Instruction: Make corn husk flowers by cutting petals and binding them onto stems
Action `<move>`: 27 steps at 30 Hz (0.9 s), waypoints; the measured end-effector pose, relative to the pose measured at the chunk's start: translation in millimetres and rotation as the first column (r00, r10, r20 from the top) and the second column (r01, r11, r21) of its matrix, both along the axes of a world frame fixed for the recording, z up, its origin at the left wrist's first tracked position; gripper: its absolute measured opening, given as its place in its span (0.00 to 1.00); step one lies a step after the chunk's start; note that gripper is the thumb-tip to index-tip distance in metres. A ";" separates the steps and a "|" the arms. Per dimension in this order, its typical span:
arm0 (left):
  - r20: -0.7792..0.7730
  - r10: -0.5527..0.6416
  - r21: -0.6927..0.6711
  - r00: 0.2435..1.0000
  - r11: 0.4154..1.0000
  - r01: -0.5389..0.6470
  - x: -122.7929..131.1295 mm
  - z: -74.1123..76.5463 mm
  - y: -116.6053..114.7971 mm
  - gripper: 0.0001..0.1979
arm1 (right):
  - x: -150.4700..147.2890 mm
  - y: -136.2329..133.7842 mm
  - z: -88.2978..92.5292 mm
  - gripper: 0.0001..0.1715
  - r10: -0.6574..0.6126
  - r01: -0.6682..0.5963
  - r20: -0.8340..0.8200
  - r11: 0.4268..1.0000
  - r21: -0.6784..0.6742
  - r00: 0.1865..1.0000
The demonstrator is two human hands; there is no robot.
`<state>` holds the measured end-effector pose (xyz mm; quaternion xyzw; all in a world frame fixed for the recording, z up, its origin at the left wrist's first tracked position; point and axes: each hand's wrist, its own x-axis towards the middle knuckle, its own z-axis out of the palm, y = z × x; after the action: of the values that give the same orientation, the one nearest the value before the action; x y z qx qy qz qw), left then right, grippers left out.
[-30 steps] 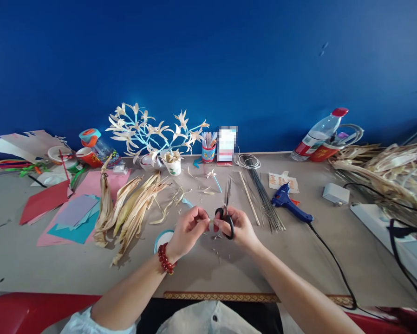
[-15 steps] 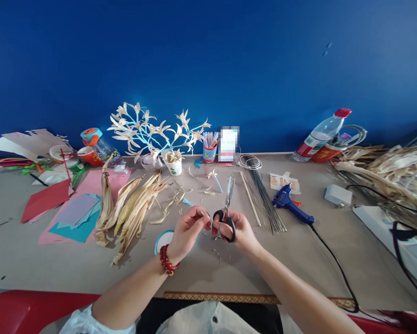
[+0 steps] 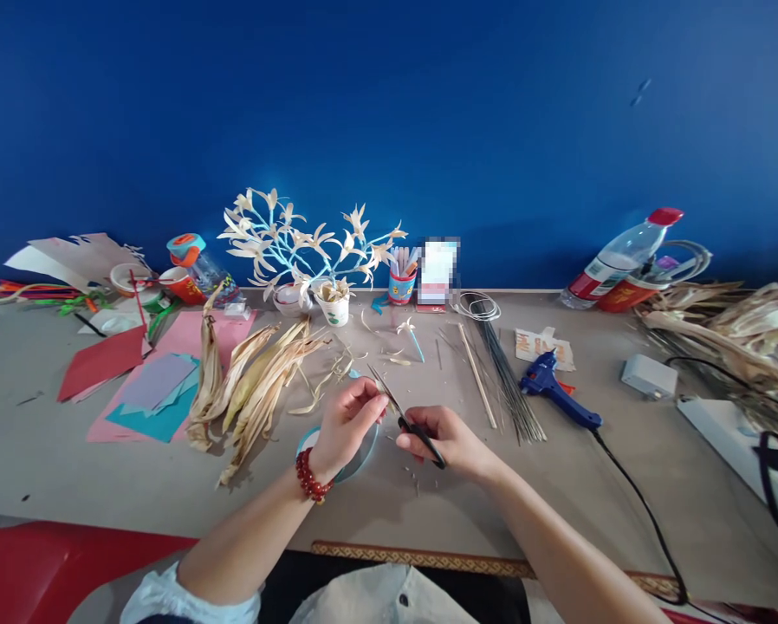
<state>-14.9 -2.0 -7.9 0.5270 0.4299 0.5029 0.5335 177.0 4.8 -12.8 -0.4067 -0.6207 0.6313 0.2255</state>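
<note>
My right hand (image 3: 444,438) is closed around the black handles of a pair of scissors (image 3: 421,435). The blades slant up and left, close by the fingertips of my left hand (image 3: 350,425). Those fingertips are pinched on a small pale piece, apparently corn husk, mostly hidden by the fingers. Under my left hand lies a round, blue-rimmed roll or dish (image 3: 361,459), partly covered. Tiny clippings (image 3: 417,482) are scattered below the hands. Dried corn husks (image 3: 269,381) lie to the left, and a small husk flower on a blue stem (image 3: 415,340) lies beyond the hands.
Husk flowers on blue branches stand in a white cup (image 3: 334,310) at the back. To the right are thin wires (image 3: 512,390), a blue glue gun (image 3: 558,394) with its cord, a charger (image 3: 649,378) and a leaning bottle (image 3: 613,260). Coloured paper (image 3: 113,355) lies left.
The scissors have swung from pointing away from me to pointing left, toward my left fingertips. My right hand has turned with them. The whole view has shifted slightly.
</note>
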 end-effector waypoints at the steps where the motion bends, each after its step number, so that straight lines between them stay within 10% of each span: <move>1: -0.006 -0.005 -0.001 1.000 1.000 0.005 -0.7 -0.2 0.6 0.13 | -0.1 -0.4 -0.9 0.31 0.003 -0.003 0.006 1.000 0.001 1.000; 27: -0.028 -0.088 -0.018 0.996 0.996 0.088 -8.6 1.6 5.7 0.12 | 1.7 1.7 -1.3 0.32 -0.057 0.045 0.146 0.995 0.088 0.988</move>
<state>-23.5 3.7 -6.4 0.5480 0.4181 0.4676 0.5534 178.7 6.5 -14.1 -0.4584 -0.6511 0.5666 0.2118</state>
